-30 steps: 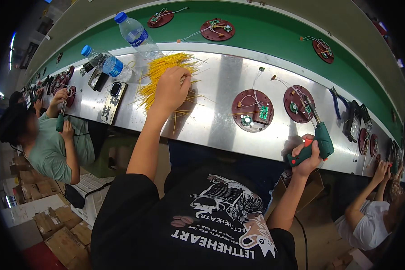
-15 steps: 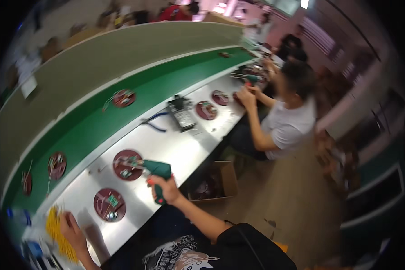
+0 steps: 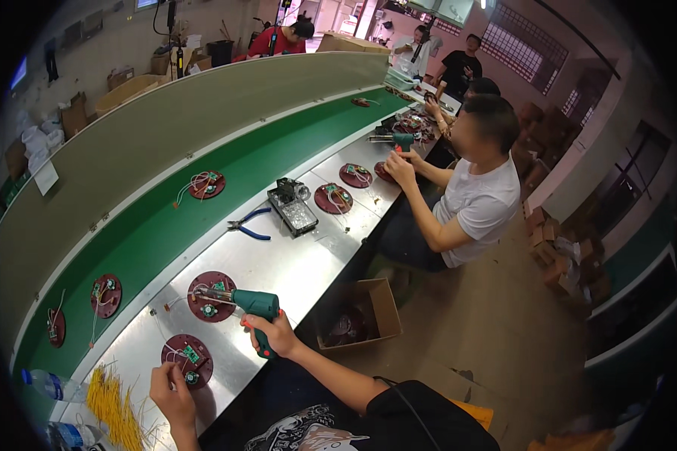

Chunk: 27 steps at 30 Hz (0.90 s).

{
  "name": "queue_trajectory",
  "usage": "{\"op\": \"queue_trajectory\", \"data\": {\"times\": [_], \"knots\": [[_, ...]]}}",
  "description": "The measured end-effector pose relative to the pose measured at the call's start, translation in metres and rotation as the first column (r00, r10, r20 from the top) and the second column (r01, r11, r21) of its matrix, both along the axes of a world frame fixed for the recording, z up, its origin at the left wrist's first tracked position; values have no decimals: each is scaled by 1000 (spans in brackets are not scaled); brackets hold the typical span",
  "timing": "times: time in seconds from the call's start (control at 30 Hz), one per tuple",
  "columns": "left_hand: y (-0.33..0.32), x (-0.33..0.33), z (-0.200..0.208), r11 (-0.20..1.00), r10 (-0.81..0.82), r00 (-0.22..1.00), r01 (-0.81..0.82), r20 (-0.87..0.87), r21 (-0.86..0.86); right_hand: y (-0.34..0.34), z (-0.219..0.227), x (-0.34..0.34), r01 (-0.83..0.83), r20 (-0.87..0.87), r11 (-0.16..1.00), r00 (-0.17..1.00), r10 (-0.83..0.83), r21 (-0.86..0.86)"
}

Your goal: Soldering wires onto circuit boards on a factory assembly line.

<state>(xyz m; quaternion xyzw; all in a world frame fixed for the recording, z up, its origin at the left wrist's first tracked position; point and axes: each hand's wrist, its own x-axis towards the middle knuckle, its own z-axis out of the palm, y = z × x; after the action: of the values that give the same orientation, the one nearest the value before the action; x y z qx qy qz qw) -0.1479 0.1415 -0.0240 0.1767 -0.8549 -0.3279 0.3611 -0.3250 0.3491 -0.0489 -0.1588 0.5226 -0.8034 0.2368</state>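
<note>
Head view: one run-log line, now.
right hand: grips green soldering gun | gun tip: over one maroon disc | left hand: by another maroon disc, grip unclear

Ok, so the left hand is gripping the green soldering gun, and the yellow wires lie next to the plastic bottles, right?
Not quite: the head view shows the right hand gripping the green soldering gun, not the left hand. The yellow wires do lie next to the plastic bottles.
</note>
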Motion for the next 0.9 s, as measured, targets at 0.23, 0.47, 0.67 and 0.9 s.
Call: {"op": "queue_trajectory", "data": {"times": [0.23, 0.47, 0.67, 0.9], "knots": [[11, 18, -17, 1000, -4, 997, 4, 74, -7, -6, -10, 17, 15, 87, 998, 996, -10, -55], [14, 16, -14, 974, -11, 999, 20, 43, -224, 9, -6, 33, -58, 52, 998, 997, 56, 40], [11, -3, -20, 977, -5, 1000, 9, 21, -214, 39, 14, 38, -155, -246, 966, 948, 204, 207], [13, 7, -25, 970, 42, 999, -45, -19, -239, 35, 31, 64, -239, -175, 932, 940, 293, 274]]}}
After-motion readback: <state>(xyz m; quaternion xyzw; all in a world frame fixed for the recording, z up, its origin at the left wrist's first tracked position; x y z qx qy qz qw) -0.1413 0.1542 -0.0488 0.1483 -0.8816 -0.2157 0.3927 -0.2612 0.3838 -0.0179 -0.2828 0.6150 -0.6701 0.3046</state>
